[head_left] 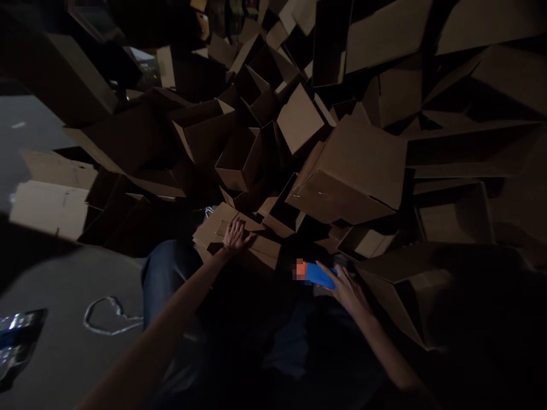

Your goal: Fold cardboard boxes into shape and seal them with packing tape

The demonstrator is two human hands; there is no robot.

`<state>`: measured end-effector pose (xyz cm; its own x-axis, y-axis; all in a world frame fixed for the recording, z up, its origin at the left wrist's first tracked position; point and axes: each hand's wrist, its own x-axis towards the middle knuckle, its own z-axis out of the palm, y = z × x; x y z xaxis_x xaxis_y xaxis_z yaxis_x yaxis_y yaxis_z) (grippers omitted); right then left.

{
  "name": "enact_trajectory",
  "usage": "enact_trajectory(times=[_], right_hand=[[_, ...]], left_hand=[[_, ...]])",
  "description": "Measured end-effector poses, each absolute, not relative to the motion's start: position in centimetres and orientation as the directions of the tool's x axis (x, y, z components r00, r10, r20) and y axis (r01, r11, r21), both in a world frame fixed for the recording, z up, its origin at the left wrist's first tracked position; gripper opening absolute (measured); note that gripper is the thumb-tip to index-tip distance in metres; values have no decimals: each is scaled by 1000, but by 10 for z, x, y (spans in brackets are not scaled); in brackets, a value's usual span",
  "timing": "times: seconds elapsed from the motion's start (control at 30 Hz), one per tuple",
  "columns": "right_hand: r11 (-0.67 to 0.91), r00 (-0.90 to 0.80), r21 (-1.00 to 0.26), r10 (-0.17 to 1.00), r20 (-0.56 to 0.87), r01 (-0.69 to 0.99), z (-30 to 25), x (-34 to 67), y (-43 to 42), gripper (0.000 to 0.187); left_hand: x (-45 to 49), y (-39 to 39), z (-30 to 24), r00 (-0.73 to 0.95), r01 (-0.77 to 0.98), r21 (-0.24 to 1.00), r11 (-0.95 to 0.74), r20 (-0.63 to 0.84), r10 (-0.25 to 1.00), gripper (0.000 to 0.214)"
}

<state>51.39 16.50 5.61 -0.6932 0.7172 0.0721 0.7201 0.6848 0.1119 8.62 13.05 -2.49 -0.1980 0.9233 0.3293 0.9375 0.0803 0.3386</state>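
My left hand [235,235] lies on top of a small cardboard box [265,250] in front of my knees, its fingers stretched over the flaps. In my right hand [348,287], to the right of that box and apart from it, is a blue and orange handheld object [319,275]. My fingers wrap around its blue part, and the orange end points left. That orange end is blurred, so its exact kind cannot be told.
A heap of open cardboard boxes [359,159] fills the space ahead and to the right. On the grey floor [115,267] at left lie a loop of clear crumpled strip [92,324] and a shiny package [19,341]. The scene is dark.
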Motion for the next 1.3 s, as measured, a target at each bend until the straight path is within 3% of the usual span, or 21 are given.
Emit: enact_trajectory(times=[0.17, 0.37, 0.53, 0.73, 1.03, 1.3], right_hand=[[694, -704, 122, 705, 80, 709, 39, 500, 162, 84], [668, -675, 106, 737, 40, 736, 27, 486, 159, 70], [626, -621, 65, 780, -85, 777, 26, 477, 161, 79], [585, -569, 17, 795, -212, 811, 42, 466, 159, 72], [566, -557, -26, 800, -221, 824, 44, 466, 159, 75], [586, -578, -27, 788, -210, 810, 43, 468, 160, 77]], left_hand=[[89, 132, -27, -131, 961, 271, 47, 303, 944, 60], [93, 133, -20, -93, 977, 209, 30, 299, 950, 55], [96, 133, -3, -184, 962, 252, 110, 293, 938, 50], [131, 145, 20, -182, 960, 253, 121, 234, 955, 29], [198, 163, 9, -257, 912, 378, 160, 223, 940, 26], [201, 167, -15, -161, 942, 330, 64, 277, 947, 32]])
